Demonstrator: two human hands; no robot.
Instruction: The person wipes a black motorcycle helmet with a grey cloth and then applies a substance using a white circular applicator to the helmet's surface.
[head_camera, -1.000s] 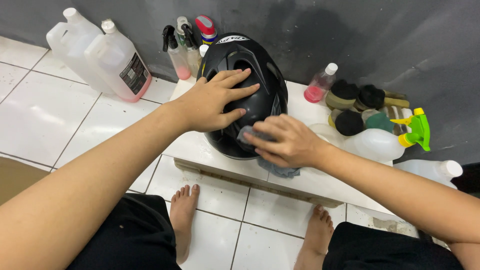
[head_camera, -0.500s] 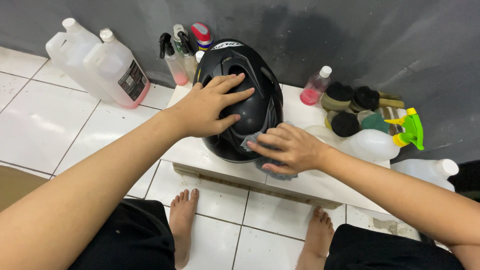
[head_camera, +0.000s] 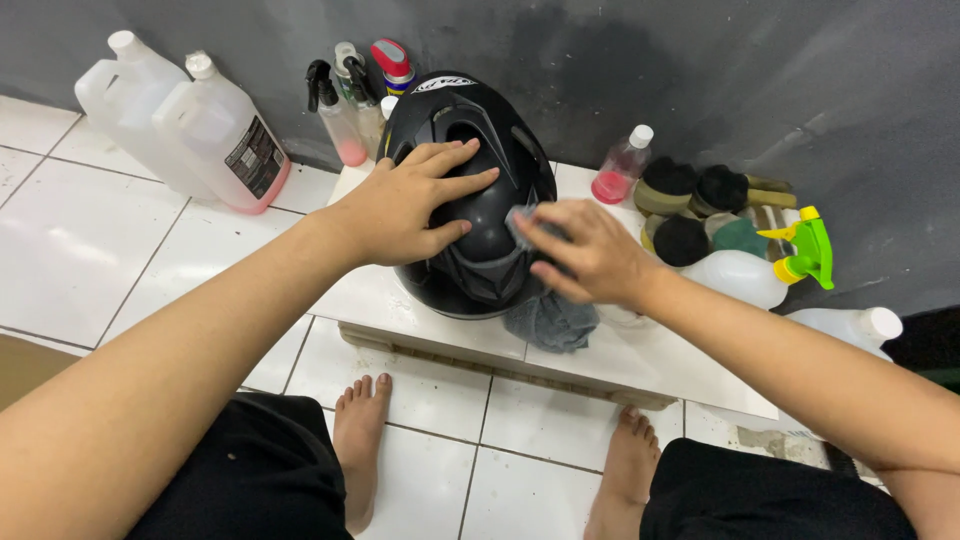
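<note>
Black helmet (head_camera: 480, 200), 2 hands, 1 cloth (head_camera: 548, 318)

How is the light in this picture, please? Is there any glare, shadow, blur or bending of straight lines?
Head view: soft, even indoor light; pale glare on the white floor tiles at left and a faint sheen on the black helmet; dim shadow below the low white table; the left hand and the right hand look sharp; the tile lines splay outward toward the frame edges.

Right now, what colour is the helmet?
Black and glossy helmet, seen in the head view.
</note>
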